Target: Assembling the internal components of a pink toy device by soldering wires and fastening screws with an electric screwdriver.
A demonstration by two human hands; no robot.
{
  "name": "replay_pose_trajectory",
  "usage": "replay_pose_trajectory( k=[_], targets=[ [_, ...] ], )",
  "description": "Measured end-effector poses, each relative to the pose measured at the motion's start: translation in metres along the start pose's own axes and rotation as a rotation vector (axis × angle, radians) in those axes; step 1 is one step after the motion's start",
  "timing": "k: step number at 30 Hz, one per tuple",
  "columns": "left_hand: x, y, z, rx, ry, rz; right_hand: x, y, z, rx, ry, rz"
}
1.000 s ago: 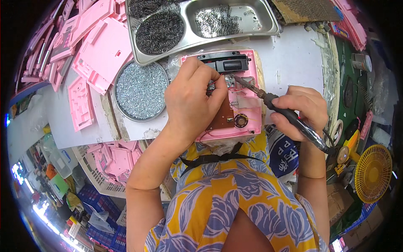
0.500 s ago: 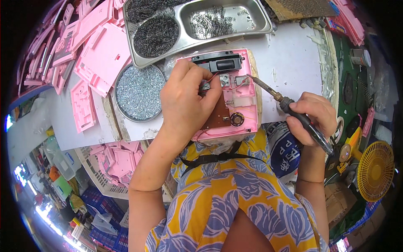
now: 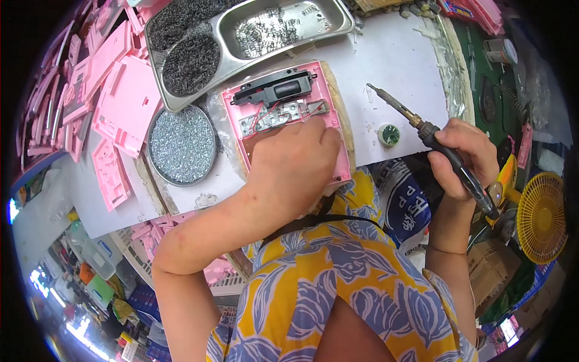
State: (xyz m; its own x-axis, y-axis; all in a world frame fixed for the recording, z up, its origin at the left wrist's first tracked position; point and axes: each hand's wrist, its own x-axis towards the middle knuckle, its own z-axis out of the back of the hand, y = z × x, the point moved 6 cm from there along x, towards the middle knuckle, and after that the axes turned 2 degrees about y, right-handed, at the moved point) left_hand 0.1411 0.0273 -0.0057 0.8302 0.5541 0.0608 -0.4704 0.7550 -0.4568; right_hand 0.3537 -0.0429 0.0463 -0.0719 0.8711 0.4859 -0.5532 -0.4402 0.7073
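- The left hand [image 3: 295, 160] lies over the lower part of an open pink casing [image 3: 325, 87], back of the hand up; its fingers curl downward and the tips are hidden, so I cannot tell whether they hold anything;
- the right hand [image 3: 467, 154] wraps its fingers round the dark handle of a soldering iron [image 3: 429, 134]; the iron's tip points up and left, well apart from the casing;
- the casing sits on the white table [image 3: 362, 60], near its front edge; in it, a black plastic part [image 3: 277, 87] lies along the top, with a silvery metal plate [image 3: 283, 113] and thin red wires just below;
- a small tub of green stuff [image 3: 381, 135] stands between casing and iron;
- left of the casing is a round dish [image 3: 183, 183] of small silvery pieces; above it, a steel tray [image 3: 224, 66] bears dark springs [image 3: 190, 63]; pink plastic parts [image 3: 129, 102] pile up farther left.
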Motion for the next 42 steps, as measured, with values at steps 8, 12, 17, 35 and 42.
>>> replay_pose_trajectory(
  k=[8,12,17,35,42],
  targets=[
    [0.003,0.007,-0.003,0.0,0.047,-0.028,-0.016,-0.006,0.004,-0.005,-0.064,-0.085],
    [0.016,0.0,-0.001,0.089,0.198,-0.023,-0.007,-0.006,-0.004,0.006,-0.024,-0.057],
    [0.02,-0.007,0.0,0.145,0.284,-0.051,-0.005,-0.003,-0.001,-0.003,-0.039,-0.037],
    [0.01,0.002,0.012,-0.027,0.064,-0.111,-0.024,-0.006,0.009,-0.025,-0.071,-0.113],
    [-0.011,0.038,-0.002,-0.776,0.214,0.248,-0.016,-0.015,-0.007,0.039,-0.048,-0.094]
  ],
)
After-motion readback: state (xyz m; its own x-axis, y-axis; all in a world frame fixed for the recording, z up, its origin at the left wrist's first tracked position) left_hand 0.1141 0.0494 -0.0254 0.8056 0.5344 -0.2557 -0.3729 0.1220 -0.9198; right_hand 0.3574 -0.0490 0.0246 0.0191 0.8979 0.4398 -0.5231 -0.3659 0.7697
